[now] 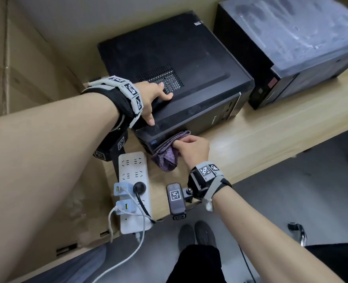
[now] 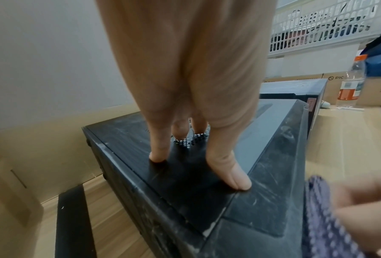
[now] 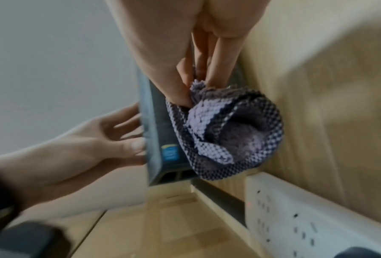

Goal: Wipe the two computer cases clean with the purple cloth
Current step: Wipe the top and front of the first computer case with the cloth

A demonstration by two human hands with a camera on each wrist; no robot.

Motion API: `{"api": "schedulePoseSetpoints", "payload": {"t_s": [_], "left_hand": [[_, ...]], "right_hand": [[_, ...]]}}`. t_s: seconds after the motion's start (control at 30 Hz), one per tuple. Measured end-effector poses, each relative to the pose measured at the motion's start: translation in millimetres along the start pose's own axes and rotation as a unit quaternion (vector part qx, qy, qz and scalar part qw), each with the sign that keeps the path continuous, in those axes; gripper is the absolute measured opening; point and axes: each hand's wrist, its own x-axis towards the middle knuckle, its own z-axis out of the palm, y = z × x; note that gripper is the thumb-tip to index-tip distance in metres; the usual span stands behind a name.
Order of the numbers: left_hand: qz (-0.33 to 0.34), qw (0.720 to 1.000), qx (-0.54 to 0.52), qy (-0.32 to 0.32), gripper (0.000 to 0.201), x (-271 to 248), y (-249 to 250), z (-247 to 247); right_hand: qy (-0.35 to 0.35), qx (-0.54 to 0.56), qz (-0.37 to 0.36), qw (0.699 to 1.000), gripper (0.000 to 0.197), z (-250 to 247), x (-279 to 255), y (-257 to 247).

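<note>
A black computer case (image 1: pixel 189 78) lies on its side on the wooden desk (image 1: pixel 261 135). My left hand (image 1: pixel 154 99) rests flat on its upper panel near the vent holes, fingers straight (image 2: pixel 231 174). My right hand (image 1: pixel 191 148) grips the bunched purple cloth (image 1: pixel 169 154) and holds it against the case's front face, low down near the desk. In the right wrist view the cloth (image 3: pixel 224 132) hangs beside a blue sticker on the case (image 3: pixel 156 139). A second, dusty black case (image 1: pixel 291 43) stands to the right.
A white power strip (image 1: pixel 132 170) with chargers and cables lies on the desk close to the cloth. Cardboard stands at the left. In the left wrist view, a plastic bottle (image 2: pixel 351 83) and a white basket (image 2: pixel 328 26) stand beyond the cases.
</note>
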Motion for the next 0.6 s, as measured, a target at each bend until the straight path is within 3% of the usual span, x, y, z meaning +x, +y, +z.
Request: {"api": "schedulePoseSetpoints", "payload": {"t_s": [0.17, 0.27, 0.6], "left_hand": [[0.005, 1.000, 0.007, -0.002, 0.105, -1.4, -2.1, -2.4], [0.008, 1.000, 0.014, 0.004, 0.100, -2.3, -2.1, 0.8], [-0.001, 1.000, 0.004, 0.002, 0.106, -1.3, 0.1, -0.6]], "right_hand": [[-0.050, 0.046, -0.107, 0.992, 0.004, 6.9, -20.7, -35.2], [-0.042, 0.054, -0.139, 0.988, 0.004, 14.7, -27.4, -40.1], [-0.021, 0.093, -0.135, 0.986, 0.012, 14.9, -32.0, -13.2]]}}
